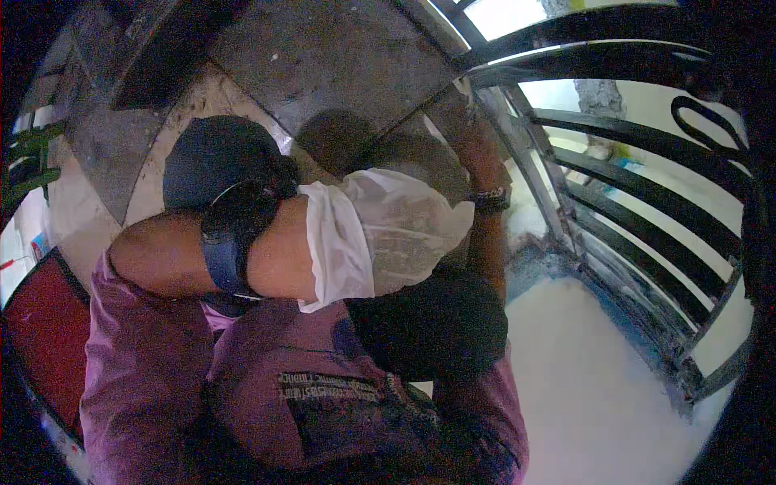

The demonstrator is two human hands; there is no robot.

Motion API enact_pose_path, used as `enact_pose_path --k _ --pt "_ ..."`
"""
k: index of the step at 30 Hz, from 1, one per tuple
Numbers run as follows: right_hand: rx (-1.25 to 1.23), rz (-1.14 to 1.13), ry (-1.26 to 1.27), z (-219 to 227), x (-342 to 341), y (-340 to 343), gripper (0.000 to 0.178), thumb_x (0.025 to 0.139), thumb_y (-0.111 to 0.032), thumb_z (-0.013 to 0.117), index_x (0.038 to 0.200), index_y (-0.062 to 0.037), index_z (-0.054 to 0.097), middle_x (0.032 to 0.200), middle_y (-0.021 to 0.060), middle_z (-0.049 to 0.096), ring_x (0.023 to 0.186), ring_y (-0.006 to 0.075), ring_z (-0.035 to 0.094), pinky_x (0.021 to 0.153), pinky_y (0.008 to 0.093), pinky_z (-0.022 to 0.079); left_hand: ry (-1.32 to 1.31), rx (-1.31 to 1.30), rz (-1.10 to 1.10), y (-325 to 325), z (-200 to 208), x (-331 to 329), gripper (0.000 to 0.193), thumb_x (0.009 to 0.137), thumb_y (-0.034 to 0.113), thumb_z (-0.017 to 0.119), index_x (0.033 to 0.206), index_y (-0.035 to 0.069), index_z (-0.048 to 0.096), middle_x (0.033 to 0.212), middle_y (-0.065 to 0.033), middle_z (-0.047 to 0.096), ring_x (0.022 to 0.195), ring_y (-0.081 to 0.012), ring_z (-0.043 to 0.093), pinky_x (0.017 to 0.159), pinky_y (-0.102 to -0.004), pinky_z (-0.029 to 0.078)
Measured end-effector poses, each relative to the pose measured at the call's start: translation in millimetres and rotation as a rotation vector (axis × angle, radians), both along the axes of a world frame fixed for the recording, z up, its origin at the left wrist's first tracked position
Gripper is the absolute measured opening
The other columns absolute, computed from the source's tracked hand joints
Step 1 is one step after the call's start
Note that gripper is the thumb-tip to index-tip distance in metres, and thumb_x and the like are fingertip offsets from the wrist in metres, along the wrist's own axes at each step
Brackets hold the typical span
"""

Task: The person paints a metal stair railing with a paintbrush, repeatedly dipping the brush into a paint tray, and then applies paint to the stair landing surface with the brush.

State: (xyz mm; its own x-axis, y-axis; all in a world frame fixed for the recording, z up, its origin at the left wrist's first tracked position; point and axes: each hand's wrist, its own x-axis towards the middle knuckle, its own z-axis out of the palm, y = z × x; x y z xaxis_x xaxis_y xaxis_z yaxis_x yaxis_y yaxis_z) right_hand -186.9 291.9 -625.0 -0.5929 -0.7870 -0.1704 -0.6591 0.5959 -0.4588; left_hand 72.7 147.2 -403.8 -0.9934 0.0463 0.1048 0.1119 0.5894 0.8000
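Observation:
My left forearm crosses in front of me toward the right, with a dark blue strap [230, 250] around it. A thin, white, wrinkled cover [343, 242], a bag or a loose glove, wraps my left hand [408, 234], and its fingers are hidden. Past it, my right arm reaches up and away, with a dark band [491, 199] at the wrist. My right hand [469, 133] lies in shadow beside the lower corner of a metal frame [525, 121]. Its fingers are too dim to show whether they grip anything.
Dark grey flat panels [339, 56] span the far side, and a dark beam [153, 56] slants at upper left. Black bars [647, 137] of a metal rack stand at right above a pale floor [582, 388]. A red panel [48, 339] lies at lower left. My dark-clothed knee [214, 162] is close by.

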Motion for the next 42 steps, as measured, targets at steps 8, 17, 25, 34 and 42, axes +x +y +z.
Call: enact_pose_path --k 8,17,25,34,42 --pt "-0.522 -0.29 0.09 199 27 6 0.042 0.096 -0.019 0.052 0.134 -0.0019 0.049 0.08 0.0025 0.051 0.063 0.0107 0.043 0.054 0.0262 0.036 0.166 -0.605 0.008 -10 18 0 0.049 0.084 0.022 0.057 0.13 0.006 0.048 0.068 -0.0041 0.056 0.058 -0.0225 0.058 0.049 -0.035 0.045" --pt "-0.33 -0.272 0.062 147 40 -6 0.035 0.097 -0.022 0.051 0.125 -0.0013 0.054 0.082 0.0171 0.062 0.067 0.0211 0.058 0.06 0.0381 0.046 -0.017 -0.119 -0.12 -26 32 -13 0.055 0.087 0.024 0.056 0.135 0.002 0.04 0.077 -0.0136 0.062 0.067 -0.0334 0.062 0.056 -0.0432 0.049" --pt "-0.574 0.168 0.148 200 60 6 0.04 0.096 -0.023 0.053 0.129 -0.0004 0.046 0.103 0.0146 0.055 0.088 0.0266 0.054 0.077 0.0384 0.044 -0.004 0.13 0.189 -10 33 -67 0.02 0.091 0.018 0.052 0.106 0.008 0.061 0.096 -0.0176 0.059 0.079 -0.0333 0.062 0.071 -0.0392 0.051" --pt "-0.469 -0.086 0.03 309 44 9 0.047 0.093 -0.023 0.057 0.131 0.001 0.042 0.125 0.0232 0.051 0.115 0.0348 0.053 0.095 0.0421 0.044 -0.103 1.327 0.705 27 49 -106 0.022 0.098 0.023 0.052 0.103 0.004 0.063 0.081 -0.0003 0.063 0.067 -0.0079 0.054 0.062 -0.0216 0.043" --pt "-1.048 -0.462 0.137 340 -30 -19 0.058 0.09 -0.014 0.063 0.137 0.007 0.036 0.132 0.0203 0.047 0.12 0.0274 0.049 0.099 0.0364 0.043 -0.115 1.002 0.652 22 44 -95 0.027 0.099 0.025 0.051 0.111 0.003 0.062 0.077 -0.0007 0.063 0.063 -0.0069 0.052 0.06 -0.0245 0.043"
